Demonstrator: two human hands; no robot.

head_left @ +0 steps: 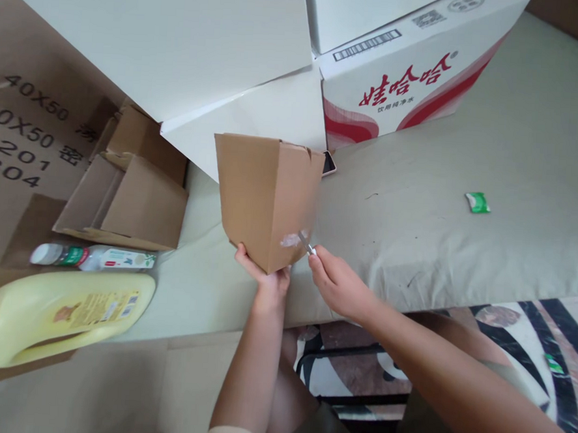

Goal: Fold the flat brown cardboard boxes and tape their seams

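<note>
My left hand (264, 279) grips the bottom corner of a small brown cardboard box (264, 192) and holds it tilted above the grey padded surface (469, 155). My right hand (331, 281) pinches a small metal blade-like tool (306, 242). The tool's tip touches a whitish scraped patch (291, 239) low on the box's side. My knees are below the surface's near edge.
A big white carton with red print (415, 67) and large white boards (182, 40) stand behind. An open brown box (128, 197), a small bottle (95, 257) and a yellow jug (52, 313) lie at left. A green packet (477, 202) lies right; a phone edge (329, 163) shows behind the box.
</note>
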